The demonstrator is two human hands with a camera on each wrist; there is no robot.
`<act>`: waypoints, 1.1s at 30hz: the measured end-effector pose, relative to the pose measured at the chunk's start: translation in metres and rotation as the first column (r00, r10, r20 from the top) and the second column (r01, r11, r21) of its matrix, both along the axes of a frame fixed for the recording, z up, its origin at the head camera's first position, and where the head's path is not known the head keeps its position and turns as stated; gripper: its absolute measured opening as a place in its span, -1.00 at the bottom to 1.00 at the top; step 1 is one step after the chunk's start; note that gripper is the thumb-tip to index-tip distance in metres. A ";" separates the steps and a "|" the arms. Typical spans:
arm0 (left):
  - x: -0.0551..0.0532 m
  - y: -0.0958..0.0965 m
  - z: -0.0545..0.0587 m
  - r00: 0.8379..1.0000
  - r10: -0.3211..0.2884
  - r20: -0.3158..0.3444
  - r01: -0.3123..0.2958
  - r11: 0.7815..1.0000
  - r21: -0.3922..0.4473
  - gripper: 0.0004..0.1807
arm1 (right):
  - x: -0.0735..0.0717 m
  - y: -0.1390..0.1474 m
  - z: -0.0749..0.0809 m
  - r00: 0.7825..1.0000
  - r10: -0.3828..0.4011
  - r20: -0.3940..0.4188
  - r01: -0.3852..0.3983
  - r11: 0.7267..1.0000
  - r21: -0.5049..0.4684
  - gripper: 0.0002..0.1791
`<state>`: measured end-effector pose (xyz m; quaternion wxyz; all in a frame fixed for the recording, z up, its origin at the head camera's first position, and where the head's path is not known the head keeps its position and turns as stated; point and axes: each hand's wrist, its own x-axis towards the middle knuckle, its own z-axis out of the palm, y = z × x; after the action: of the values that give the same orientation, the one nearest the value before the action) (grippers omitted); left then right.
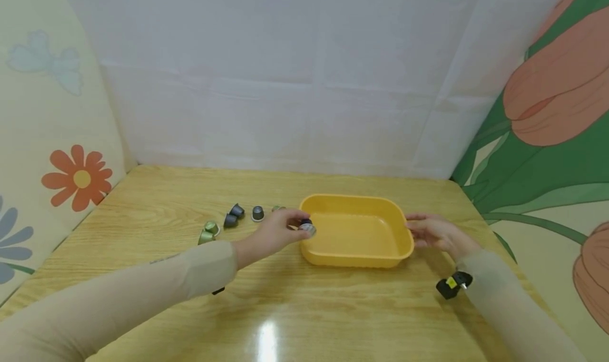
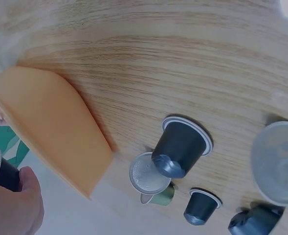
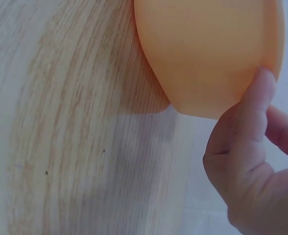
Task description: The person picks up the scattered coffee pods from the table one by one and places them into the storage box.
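Observation:
My left hand (image 1: 278, 230) pinches a dark coffee capsule (image 1: 306, 226) between thumb and fingers, its pale lid side showing, at the left rim of the yellow plastic basin (image 1: 352, 256). The same dark capsule (image 2: 8, 175) shows at the lower left in the left wrist view. At the basin's other end my right hand (image 1: 433, 232) holds the rim. In the right wrist view its thumb (image 3: 260, 93) lies against the outer wall; where the other fingertips end is hidden there. The basin's visible floor is bare.
Left of the basin, several capsules lie on the wooden table (image 1: 304, 309): dark ones (image 1: 258, 213) and green ones (image 1: 206, 237), some upside down, some on their sides. A white cloth (image 1: 285, 87) hangs behind the table, with flower-patterned cloths at both sides.

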<state>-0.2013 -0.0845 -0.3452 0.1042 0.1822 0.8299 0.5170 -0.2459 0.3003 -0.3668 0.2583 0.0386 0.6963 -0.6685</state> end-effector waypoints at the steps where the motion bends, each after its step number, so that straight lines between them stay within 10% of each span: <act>1: 0.000 0.001 0.001 1.000 -0.001 -0.006 0.001 1.000 -0.007 -0.53 | 0.000 0.000 0.000 1.000 -0.004 0.004 0.004 1.000 -0.006 -0.70; 21: -0.006 0.032 -0.001 1.000 -0.008 -0.028 0.007 0.999 -0.041 -0.57 | -0.002 0.003 -0.002 0.999 0.017 0.034 -0.015 0.998 -0.056 -0.80; 33: -0.010 0.046 -0.005 1.000 -0.001 -0.002 0.000 0.999 -0.051 -0.56 | -0.003 0.004 -0.006 1.000 0.012 -0.006 -0.012 1.000 0.009 -0.53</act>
<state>-0.2117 -0.0387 -0.3504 0.1081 0.1802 0.8429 0.4954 -0.2485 0.3043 -0.3723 0.2603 0.0336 0.7003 -0.6639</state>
